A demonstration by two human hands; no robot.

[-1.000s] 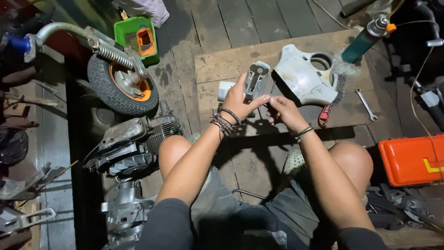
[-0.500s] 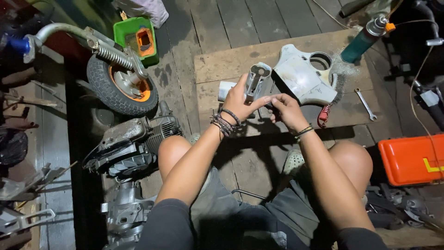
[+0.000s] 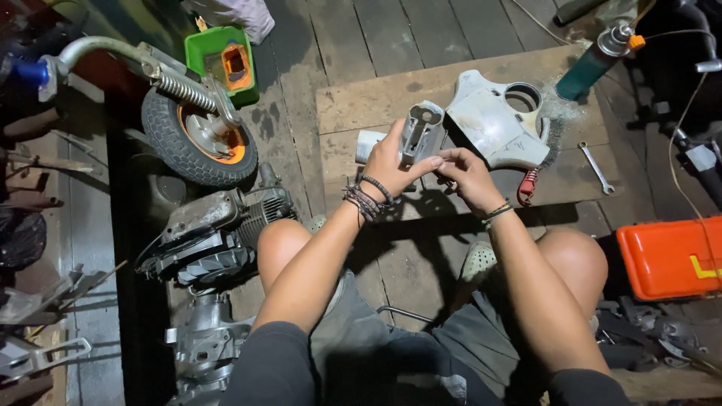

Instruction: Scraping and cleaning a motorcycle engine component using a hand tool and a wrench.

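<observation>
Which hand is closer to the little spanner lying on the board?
Right. The right hand is left of the spanner, apart from it. The left hand is farther left, holding the grey metal part.

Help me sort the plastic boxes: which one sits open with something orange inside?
The green box at the top left, beside the small wheel. The orange case at the right edge is shut.

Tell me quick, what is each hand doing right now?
Left hand: closed around a grey metal tube-shaped part, holding it up.
Right hand: fingers curled beside that part; whether it grips anything cannot be told.
</observation>
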